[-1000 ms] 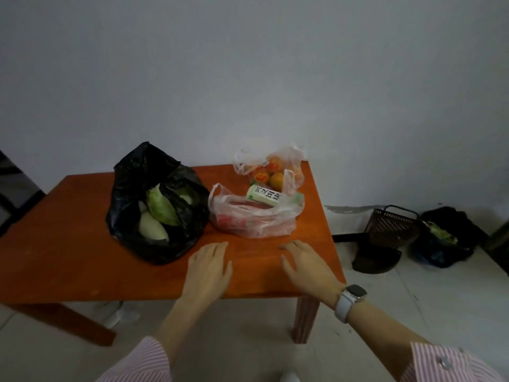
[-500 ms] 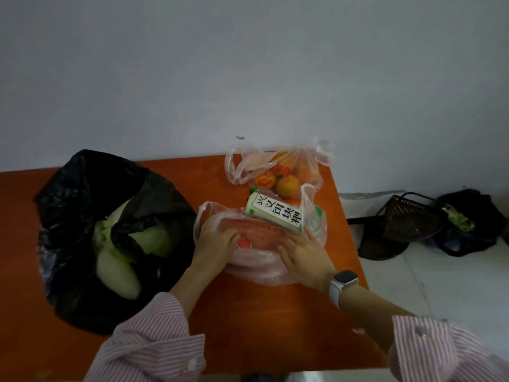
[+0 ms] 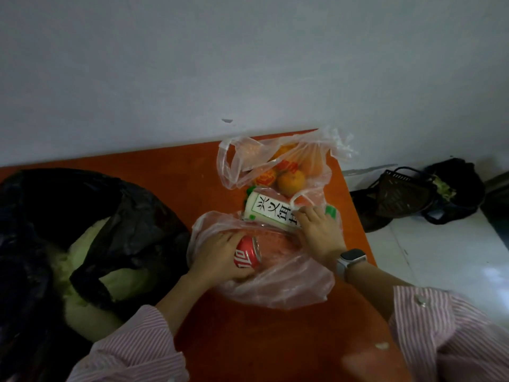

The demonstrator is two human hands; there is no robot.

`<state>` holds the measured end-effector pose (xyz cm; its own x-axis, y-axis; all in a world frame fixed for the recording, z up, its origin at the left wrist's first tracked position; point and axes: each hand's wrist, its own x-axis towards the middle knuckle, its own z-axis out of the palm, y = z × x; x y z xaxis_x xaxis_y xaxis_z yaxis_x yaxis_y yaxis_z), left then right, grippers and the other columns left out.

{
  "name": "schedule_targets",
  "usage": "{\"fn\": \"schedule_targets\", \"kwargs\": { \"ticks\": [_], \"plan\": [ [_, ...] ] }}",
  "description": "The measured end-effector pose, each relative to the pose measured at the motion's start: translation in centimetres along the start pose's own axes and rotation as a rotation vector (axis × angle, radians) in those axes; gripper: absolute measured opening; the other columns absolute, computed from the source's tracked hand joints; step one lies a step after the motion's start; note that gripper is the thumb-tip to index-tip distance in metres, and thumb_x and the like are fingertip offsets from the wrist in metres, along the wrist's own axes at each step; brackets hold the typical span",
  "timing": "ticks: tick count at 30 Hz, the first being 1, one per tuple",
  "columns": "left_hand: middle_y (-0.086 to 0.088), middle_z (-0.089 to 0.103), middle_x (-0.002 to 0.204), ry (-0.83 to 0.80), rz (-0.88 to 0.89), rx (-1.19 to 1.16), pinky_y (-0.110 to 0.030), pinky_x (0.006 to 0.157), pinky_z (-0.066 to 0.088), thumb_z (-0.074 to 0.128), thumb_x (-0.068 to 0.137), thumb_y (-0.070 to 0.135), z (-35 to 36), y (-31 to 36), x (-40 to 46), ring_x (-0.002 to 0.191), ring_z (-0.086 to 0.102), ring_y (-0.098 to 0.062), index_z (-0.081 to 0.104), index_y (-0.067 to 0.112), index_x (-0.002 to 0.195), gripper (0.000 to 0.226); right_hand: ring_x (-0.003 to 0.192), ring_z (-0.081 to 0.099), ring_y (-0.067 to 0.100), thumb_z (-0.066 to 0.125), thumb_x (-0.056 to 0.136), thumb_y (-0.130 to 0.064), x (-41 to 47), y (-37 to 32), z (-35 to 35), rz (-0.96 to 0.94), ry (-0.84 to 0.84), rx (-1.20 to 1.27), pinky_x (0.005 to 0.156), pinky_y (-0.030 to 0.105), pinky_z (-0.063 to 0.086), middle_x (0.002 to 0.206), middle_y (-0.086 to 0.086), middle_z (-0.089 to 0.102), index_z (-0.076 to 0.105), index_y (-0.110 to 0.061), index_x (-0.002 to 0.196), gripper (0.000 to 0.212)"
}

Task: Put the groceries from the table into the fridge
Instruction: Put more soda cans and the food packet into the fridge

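My left hand (image 3: pixel 220 256) is inside the pink plastic bag (image 3: pixel 278 288) on the orange table (image 3: pixel 170 172), fingers curled around a red can (image 3: pixel 247 256) — its top tilts toward twelve o'clock. At two o'clock from the can, my right hand (image 3: pixel 319 232) grips the white carton (image 3: pixel 271 212) with black characters, fingers bent over its near end. At twelve o'clock beyond the carton sits a clear bag of oranges (image 3: pixel 292 180). At nine o'clock, a black bag (image 3: pixel 49 216) holds pale green vegetables (image 3: pixel 88 245).
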<state>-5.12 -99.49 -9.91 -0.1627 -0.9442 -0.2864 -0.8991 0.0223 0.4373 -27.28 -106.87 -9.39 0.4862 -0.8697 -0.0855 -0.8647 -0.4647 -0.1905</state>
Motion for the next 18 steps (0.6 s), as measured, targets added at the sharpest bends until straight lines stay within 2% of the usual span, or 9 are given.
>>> {"fn": "schedule_targets", "kwargs": {
  "ticks": [2, 3, 4, 6, 8, 9, 12, 15, 18],
  "plan": [
    [0.002, 0.053, 0.13, 0.141, -0.041, -0.215, -0.03, 0.1, 0.038, 0.074, 0.062, 0.055, -0.6, 0.0, 0.2, 0.118, 0.049, -0.015, 0.044, 0.023, 0.131, 0.081, 0.088, 0.063, 0.032, 0.06, 0.076, -0.022, 1.6, -0.1, 0.0, -0.103, 0.04, -0.107, 0.074, 0.038, 0.052, 0.096, 0.011, 0.068, 0.067, -0.007, 0.098, 0.027],
    [0.003, 0.057, 0.123, 0.215, -0.049, -0.31, -0.032, 0.096, 0.044, 0.073, 0.06, 0.056, -0.7, 0.0, 0.3, 0.112, 0.053, -0.014, 0.049, 0.022, 0.126, 0.078, 0.087, 0.064, 0.03, 0.058, 0.075, -0.025, 2.3, -0.2, 0.2, -0.146, 0.054, -0.17, 0.076, 0.036, 0.051, 0.097, 0.01, 0.068, 0.067, -0.008, 0.099, 0.03],
    [0.004, 0.06, 0.116, 0.284, -0.058, -0.394, -0.032, 0.091, 0.048, 0.072, 0.059, 0.055, -0.8, 0.0, 0.2, 0.106, 0.057, -0.012, 0.052, 0.02, 0.12, 0.073, 0.093, 0.063, 0.03, 0.058, 0.077, -0.026, 3.0, -0.4, 0.4, -0.149, -0.005, -0.189, 0.083, 0.037, 0.049, 0.103, 0.011, 0.067, 0.064, -0.008, 0.106, 0.035],
    [0.008, 0.059, 0.108, 0.411, -0.09, -0.503, -0.026, 0.085, 0.049, 0.078, 0.058, 0.045, -1.2, 0.7, 0.0, 0.1, 0.058, -0.01, 0.055, 0.018, 0.117, 0.069, 0.116, 0.05, 0.032, 0.053, 0.087, -0.037, 4.3, -0.6, 0.9, -0.083, -0.173, -0.165, 0.101, 0.041, 0.035, 0.127, 0.014, 0.054, 0.041, -0.007, 0.133, 0.057],
    [0.014, 0.05, 0.105, 0.523, -0.152, -0.502, -0.02, 0.084, 0.041, 0.084, 0.059, 0.029, -1.6, 1.4, -0.1, 0.099, 0.049, -0.007, 0.056, 0.015, 0.118, 0.067, 0.125, 0.038, 0.032, 0.048, 0.086, -0.053, 5.3, -0.4, 1.4, 0.004, -0.315, -0.199, 0.104, 0.045, 0.027, 0.136, 0.013, 0.043, 0.019, -0.008, 0.143, 0.079],
    [0.015, 0.045, 0.105, 0.56, -0.188, -0.481, -0.022, 0.085, 0.039, 0.085, 0.059, 0.026, -1.6, 1.5, -0.1, 0.101, 0.044, -0.005, 0.057, 0.014, 0.118, 0.067, 0.125, 0.037, 0.032, 0.048, 0.083, -0.058, 5.7, -0.5, 1.4, 0.023, -0.353, -0.238, 0.102, 0.046, 0.028, 0.136, 0.013, 0.042, 0.015, -0.007, 0.143, 0.086],
    [0.004, 0.052, 0.113, 0.568, -0.261, -0.46, -0.033, 0.092, 0.042, 0.084, 0.059, 0.031, -1.4, 1.0, 0.1, 0.11, 0.045, -0.015, 0.056, 0.014, 0.12, 0.069, 0.119, 0.04, 0.032, 0.054, 0.078, -0.06, 6.1, -0.8, 1.5, 0.041, -0.372, -0.296, 0.095, 0.048, 0.032, 0.13, 0.014, 0.045, 0.025, -0.003, 0.136, 0.086],
    [-0.005, 0.059, 0.117, 0.549, -0.285, -0.508, -0.031, 0.088, 0.044, 0.084, 0.058, 0.03, -0.3, -0.2, 0.3, 0.112, 0.052, -0.021, 0.056, 0.013, 0.118, 0.069, 0.108, 0.045, 0.031, 0.057, 0.077, -0.053, 5.7, -1.3, 2.0, 0.044, -0.28, -0.282, 0.087, 0.046, 0.035, 0.114, 0.013, 0.051, 0.043, -0.007, 0.118, 0.063],
    [-0.004, 0.061, 0.117, 0.515, -0.313, -0.594, -0.032, 0.086, 0.049, 0.083, 0.06, 0.028, 0.2, -0.8, 0.3, 0.106, 0.058, -0.019, 0.053, 0.014, 0.122, 0.07, 0.076, 0.054, 0.028, 0.057, 0.07, -0.057, 4.9, -1.9, 2.0, 0.013, -0.186, -0.326, 0.069, 0.044, 0.043, 0.082, 0.01, 0.059, 0.055, -0.008, 0.089, 0.053]
  ]
}}
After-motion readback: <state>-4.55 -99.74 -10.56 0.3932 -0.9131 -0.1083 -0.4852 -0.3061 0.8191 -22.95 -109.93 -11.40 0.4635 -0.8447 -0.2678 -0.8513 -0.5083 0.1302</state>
